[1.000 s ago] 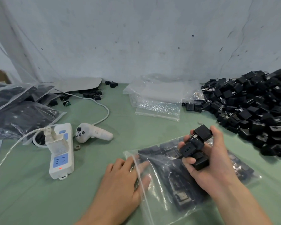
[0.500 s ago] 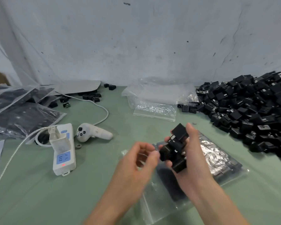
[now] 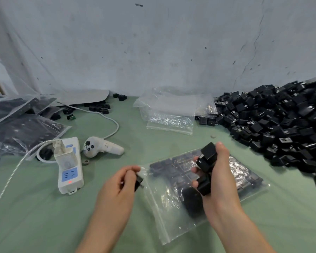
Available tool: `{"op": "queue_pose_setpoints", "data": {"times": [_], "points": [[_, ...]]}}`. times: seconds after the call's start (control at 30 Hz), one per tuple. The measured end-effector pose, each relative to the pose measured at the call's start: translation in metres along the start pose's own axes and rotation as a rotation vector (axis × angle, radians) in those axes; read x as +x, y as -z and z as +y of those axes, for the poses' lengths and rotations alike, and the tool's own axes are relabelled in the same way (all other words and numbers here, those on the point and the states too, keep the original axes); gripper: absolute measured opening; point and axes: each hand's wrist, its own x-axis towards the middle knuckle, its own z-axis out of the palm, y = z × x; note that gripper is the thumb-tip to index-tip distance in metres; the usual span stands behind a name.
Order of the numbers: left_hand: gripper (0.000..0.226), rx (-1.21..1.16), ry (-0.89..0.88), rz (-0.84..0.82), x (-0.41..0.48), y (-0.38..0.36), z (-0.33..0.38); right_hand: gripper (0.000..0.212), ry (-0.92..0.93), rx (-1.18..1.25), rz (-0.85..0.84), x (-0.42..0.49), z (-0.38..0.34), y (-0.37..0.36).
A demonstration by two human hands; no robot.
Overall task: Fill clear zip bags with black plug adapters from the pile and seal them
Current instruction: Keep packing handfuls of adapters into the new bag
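A clear zip bag point(image 3: 173, 203) lies flat on the green table in front of me, with several black adapters inside its far half. My right hand point(image 3: 219, 181) hovers over the bag and grips a stack of black plug adapters point(image 3: 207, 166). My left hand point(image 3: 120, 187) is at the bag's left edge and pinches a single black adapter point(image 3: 139, 180) between its curled fingers and thumb. The big pile of black adapters point(image 3: 281, 123) covers the table at the right.
A white power strip point(image 3: 69, 167) with a cable and a white handheld controller point(image 3: 100, 147) lie left of the bag. Filled bags point(image 3: 20, 125) are stacked at far left. Empty clear bags point(image 3: 171, 110) sit at the back centre against the wall.
My left hand left the bag's mouth, rose to the right hand's stack, and now holds one adapter beside the bag's left edge. The right hand shifted slightly with its stack.
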Motion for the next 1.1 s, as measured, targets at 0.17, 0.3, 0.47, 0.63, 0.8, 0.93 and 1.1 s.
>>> {"op": "queue_pose_setpoints", "data": {"times": [0.17, 0.3, 0.47, 0.63, 0.8, 0.93, 1.1], "points": [[0.013, 0.361, 0.02, -0.057, -0.006, 0.009, -0.026, 0.042, 0.042, 0.018, -0.014, 0.009, -0.013, 0.005], [0.013, 0.461, -0.178, -0.148, -0.01, 0.001, -0.027, 0.042, 0.032, 0.054, -0.016, 0.015, -0.014, 0.007], [0.048, 0.531, -0.141, -0.185, -0.011, 0.005, -0.034, 0.043, -0.01, 0.079, -0.01, 0.023, -0.013, 0.008], [0.053, 0.491, -0.205, -0.211, -0.005, 0.004, -0.035, 0.043, -0.033, 0.088, -0.012, 0.034, -0.013, 0.006], [0.07, 0.57, -0.192, -0.274, -0.001, 0.007, -0.038, 0.043, -0.048, 0.083, -0.021, 0.045, -0.015, 0.003], [0.045, 0.575, -0.156, -0.205, 0.004, 0.013, -0.04, 0.043, -0.061, 0.079, -0.03, 0.053, -0.018, 0.002], [0.03, 0.648, -0.228, -0.245, 0.007, 0.007, -0.039, 0.044, -0.082, 0.062, -0.058, 0.056, -0.016, 0.009]]}}
